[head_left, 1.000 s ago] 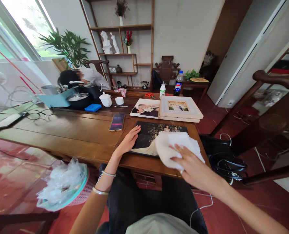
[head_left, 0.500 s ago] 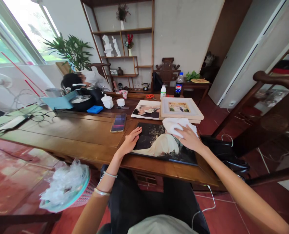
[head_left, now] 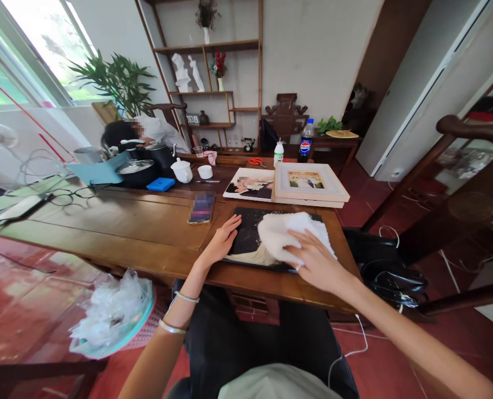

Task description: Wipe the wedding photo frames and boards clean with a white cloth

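A dark photo panel [head_left: 246, 233] with a pale dress in its picture lies flat at the near edge of the wooden table [head_left: 155, 233]. My left hand [head_left: 222, 237] rests on its left edge, fingers stretched out and holding nothing. With my right hand [head_left: 313, 257] I press a bunched white cloth [head_left: 277, 233] onto the panel; the cloth hides much of the picture's middle and right. Just beyond lie a smaller photo print [head_left: 248, 185] and a white-framed picture [head_left: 307, 182]. A phone [head_left: 201, 208] is left of the panel.
Behind the pictures stand a cola bottle [head_left: 306, 141], a white bottle [head_left: 278, 154] and orange-handled scissors [head_left: 256, 161]. A white teapot [head_left: 182, 170], a blue box [head_left: 160, 184] and a dark pot [head_left: 135, 170] sit farther left. A bag-lined basket [head_left: 142, 332] is on the floor. Across the table a person leans down.
My right hand has moved the cloth nearer to me and a little left, from the panel's upper right over its middle. The left hand stays in place.
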`<state>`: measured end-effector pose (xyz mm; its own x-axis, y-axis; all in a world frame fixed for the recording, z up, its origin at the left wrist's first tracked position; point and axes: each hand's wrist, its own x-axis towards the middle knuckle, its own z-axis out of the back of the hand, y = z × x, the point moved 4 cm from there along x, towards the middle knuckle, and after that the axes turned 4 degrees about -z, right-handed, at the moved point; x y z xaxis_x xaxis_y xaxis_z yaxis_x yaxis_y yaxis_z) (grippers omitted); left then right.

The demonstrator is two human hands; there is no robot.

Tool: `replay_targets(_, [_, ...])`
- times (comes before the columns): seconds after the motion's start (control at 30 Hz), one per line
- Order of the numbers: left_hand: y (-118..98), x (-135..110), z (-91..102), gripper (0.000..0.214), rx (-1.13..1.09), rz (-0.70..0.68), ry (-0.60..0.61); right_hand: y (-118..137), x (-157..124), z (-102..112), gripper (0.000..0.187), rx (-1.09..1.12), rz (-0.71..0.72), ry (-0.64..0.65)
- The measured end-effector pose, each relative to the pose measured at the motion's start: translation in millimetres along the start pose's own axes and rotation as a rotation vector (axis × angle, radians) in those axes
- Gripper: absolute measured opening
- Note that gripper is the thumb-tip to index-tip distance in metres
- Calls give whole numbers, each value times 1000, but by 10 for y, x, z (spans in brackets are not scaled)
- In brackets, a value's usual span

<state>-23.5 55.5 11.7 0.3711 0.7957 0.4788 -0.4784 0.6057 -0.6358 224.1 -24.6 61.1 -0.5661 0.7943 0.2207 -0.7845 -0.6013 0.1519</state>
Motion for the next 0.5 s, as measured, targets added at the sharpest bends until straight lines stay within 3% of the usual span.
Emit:
replay_targets(0.13, [-13,-11,11,40,-21,7,-7,-469,323,-40,45,-113,-157,-62])
replay_targets(0.27, [-3,-8,14,40,-35,1,-23,-596,420,-76,42,-181,-214,-87])
replay_targets(0.37, [9,2,8,39,-35,3,-29,-417,357,-85,45,-174,-194,-74])
replay_targets(0.5, [10,9,6,39,-37,12,-27,140,179,-131,45,-93,-76,19])
